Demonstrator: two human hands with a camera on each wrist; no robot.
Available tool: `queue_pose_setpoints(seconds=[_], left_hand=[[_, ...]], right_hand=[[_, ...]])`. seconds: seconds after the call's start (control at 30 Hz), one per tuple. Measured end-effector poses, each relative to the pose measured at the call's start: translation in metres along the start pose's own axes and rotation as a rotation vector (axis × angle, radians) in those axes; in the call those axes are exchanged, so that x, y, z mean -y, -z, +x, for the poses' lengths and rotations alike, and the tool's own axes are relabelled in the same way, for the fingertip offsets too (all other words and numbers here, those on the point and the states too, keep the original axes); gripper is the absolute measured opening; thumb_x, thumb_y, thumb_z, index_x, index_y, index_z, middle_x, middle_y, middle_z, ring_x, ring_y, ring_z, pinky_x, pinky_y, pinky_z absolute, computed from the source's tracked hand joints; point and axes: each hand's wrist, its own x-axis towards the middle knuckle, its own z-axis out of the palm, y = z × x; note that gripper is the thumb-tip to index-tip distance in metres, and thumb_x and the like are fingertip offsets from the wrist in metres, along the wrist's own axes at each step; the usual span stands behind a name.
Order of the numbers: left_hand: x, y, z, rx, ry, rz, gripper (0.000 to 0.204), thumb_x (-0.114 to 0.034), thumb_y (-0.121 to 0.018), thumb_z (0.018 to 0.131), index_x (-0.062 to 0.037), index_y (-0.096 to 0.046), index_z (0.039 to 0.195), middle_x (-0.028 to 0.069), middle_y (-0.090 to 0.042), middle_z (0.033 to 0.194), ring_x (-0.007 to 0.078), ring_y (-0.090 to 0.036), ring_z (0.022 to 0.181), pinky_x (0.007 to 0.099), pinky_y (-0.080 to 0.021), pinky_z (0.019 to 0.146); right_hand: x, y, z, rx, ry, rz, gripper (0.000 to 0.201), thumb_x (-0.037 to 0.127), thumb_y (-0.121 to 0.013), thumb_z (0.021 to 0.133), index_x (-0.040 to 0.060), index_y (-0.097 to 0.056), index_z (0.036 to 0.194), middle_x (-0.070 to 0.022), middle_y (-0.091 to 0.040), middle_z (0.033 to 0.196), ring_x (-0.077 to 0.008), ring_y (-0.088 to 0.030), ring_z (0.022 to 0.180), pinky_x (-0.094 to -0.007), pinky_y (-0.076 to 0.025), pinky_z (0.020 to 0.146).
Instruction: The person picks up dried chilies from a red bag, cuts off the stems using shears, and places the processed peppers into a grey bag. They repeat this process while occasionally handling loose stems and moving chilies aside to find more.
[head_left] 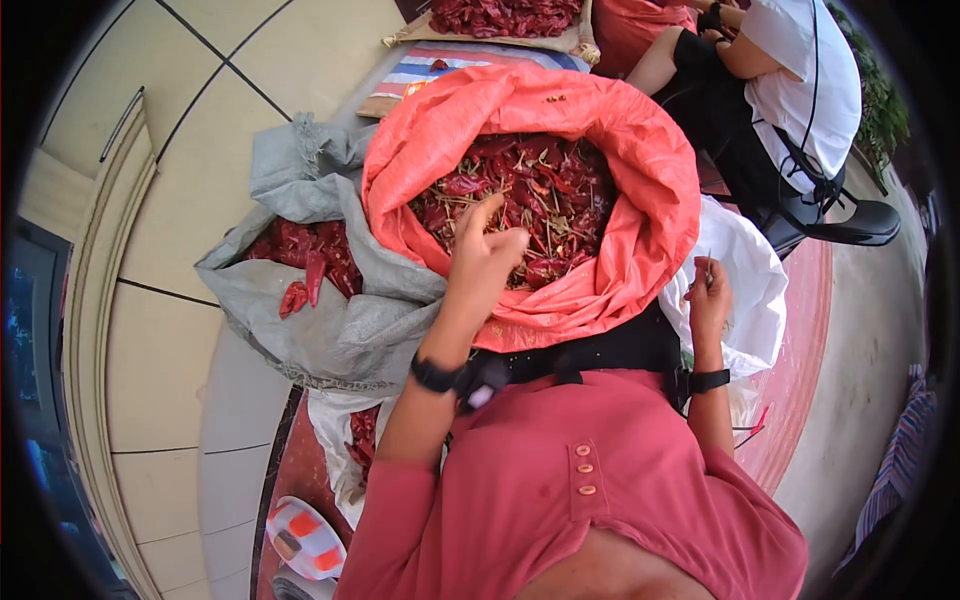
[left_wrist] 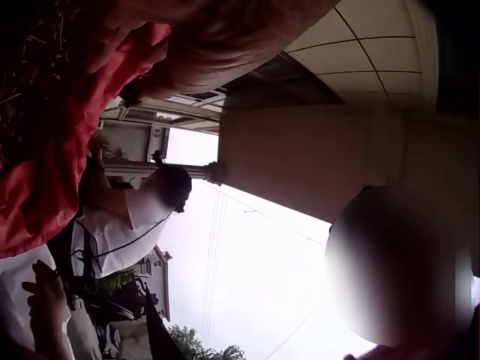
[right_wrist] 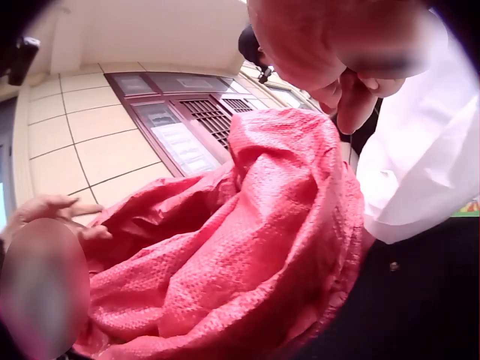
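Closest in, a person's pink shirt (head_left: 600, 440) filled the bottom of the head view, with a black wristband on each forearm. The left hand (head_left: 485, 250) was released, its fingers loosely spread over the dried chillies (head_left: 540, 205); whether the fingertips touched them could not be told. The right hand (head_left: 708, 295) was beside the red sack (head_left: 640, 150), over the white bag (head_left: 740, 280), with its fingers bent together; whether they pinched anything was unclear.

The chillies, mixed with pale stems, lay inside the red sack, whose rim was rolled outward. Just left of it, the grey sack (head_left: 350, 335) held more chillies, and some rested on its fold. Below that, another white sack (head_left: 335, 440) showed chillies too.

Farther out, a heap of chillies (head_left: 505, 15) lay beyond a striped cloth (head_left: 470, 60), and another person (head_left: 800, 90) in a white top sat on the right, near green leaves (head_left: 875, 100).
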Motion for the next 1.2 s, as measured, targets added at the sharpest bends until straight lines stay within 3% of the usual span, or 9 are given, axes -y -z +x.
queue_pose_setpoints(seconds=[0.13,0.23,0.4,0.47,0.5,0.6,0.67,0.93,1.2], left_hand=[[0.060,-0.012,0.079,-0.307,0.090,0.176,0.060,-0.011,-0.063,0.082,0.0008,-0.041,0.137,0.0198,-0.014,0.150,0.0309,-0.045,0.124,0.0351,-0.042,0.099],[0.113,-0.006,0.118,-0.388,0.028,0.259,0.060,-0.006,-0.060,0.082,0.0002,-0.040,0.138,0.0151,-0.011,0.151,0.0220,-0.053,0.095,0.0291,-0.046,0.074],[0.073,-0.014,0.084,-0.395,-0.066,0.029,0.053,-0.003,-0.057,0.083,0.0055,-0.043,0.134,0.0128,-0.019,0.149,0.0211,-0.056,0.100,0.0275,-0.052,0.077],[0.110,-0.012,0.089,-0.586,-0.441,0.671,0.051,-0.004,-0.056,0.084,0.0060,-0.044,0.132,0.0154,-0.024,0.146,0.0230,-0.054,0.106,0.0270,-0.051,0.080],[0.075,-0.019,0.066,-0.460,-0.361,0.297,0.048,-0.001,-0.056,0.080,0.0071,-0.045,0.127,0.0204,-0.035,0.138,0.0349,-0.038,0.128,0.0389,-0.032,0.108],[0.058,-0.031,0.039,-0.271,-0.442,0.169,0.038,0.005,-0.051,0.085,0.0043,-0.048,0.123,0.0151,-0.034,0.139,0.0231,-0.060,0.105,0.0284,-0.052,0.082],[0.050,-0.039,0.026,-0.255,-0.589,0.284,0.034,0.008,-0.050,0.086,0.0033,-0.048,0.120,0.0160,-0.037,0.136,0.0240,-0.061,0.104,0.0298,-0.054,0.080],[0.020,-0.041,-0.009,-0.162,-0.650,0.529,0.031,0.006,-0.055,0.079,0.0067,-0.049,0.109,0.0208,-0.050,0.116,0.0377,-0.054,0.104,0.0416,-0.045,0.091],[0.017,-0.039,-0.021,-0.138,-0.704,0.635,0.019,0.003,-0.056,0.081,0.0057,-0.055,0.100,0.0181,-0.054,0.111,0.0348,-0.055,0.101,0.0406,-0.046,0.089]], right_hand=[[0.025,-0.001,-0.004,0.075,0.137,0.029,0.014,0.003,-0.052,0.093,0.0012,-0.060,0.104,-0.0090,-0.062,0.093,-0.0114,-0.054,0.055,-0.0252,-0.044,0.050],[0.028,0.000,-0.008,0.113,0.068,0.096,0.014,0.002,-0.052,0.093,0.0009,-0.060,0.104,-0.0072,-0.064,0.093,-0.0097,-0.054,0.055,-0.0244,-0.044,0.051],[0.017,0.003,-0.011,0.144,0.101,0.172,0.016,0.003,-0.051,0.094,0.0012,-0.060,0.107,-0.0063,-0.064,0.093,-0.0070,-0.053,0.058,-0.0211,-0.043,0.051],[0.030,0.001,-0.012,0.120,0.126,0.221,0.016,0.003,-0.050,0.095,0.0008,-0.060,0.107,-0.0057,-0.064,0.095,-0.0050,-0.052,0.060,-0.0195,-0.042,0.049],[0.043,-0.002,-0.013,0.127,0.127,0.233,0.016,0.004,-0.050,0.095,0.0007,-0.060,0.107,-0.0054,-0.064,0.095,-0.0046,-0.050,0.059,-0.0192,-0.041,0.049],[0.088,-0.011,-0.017,0.243,0.121,0.255,0.016,0.007,-0.053,0.095,0.0023,-0.062,0.107,-0.0018,-0.063,0.093,-0.0028,-0.047,0.058,-0.0183,-0.038,0.049],[0.114,-0.025,-0.017,0.326,0.219,0.256,0.014,0.002,-0.060,0.089,0.0018,-0.063,0.102,0.0000,-0.062,0.093,-0.0074,-0.052,0.080,-0.0225,-0.041,0.072],[0.177,-0.090,-0.026,0.403,0.311,0.543,0.023,0.001,-0.069,0.080,0.0028,-0.064,0.102,-0.0037,-0.059,0.088,-0.0117,-0.055,0.079,-0.0252,-0.044,0.069],[0.161,-0.105,-0.023,0.385,0.439,0.406,0.020,0.001,-0.069,0.080,0.0044,-0.066,0.099,-0.0067,-0.060,0.090,-0.0176,-0.058,0.082,-0.0274,-0.046,0.073]])
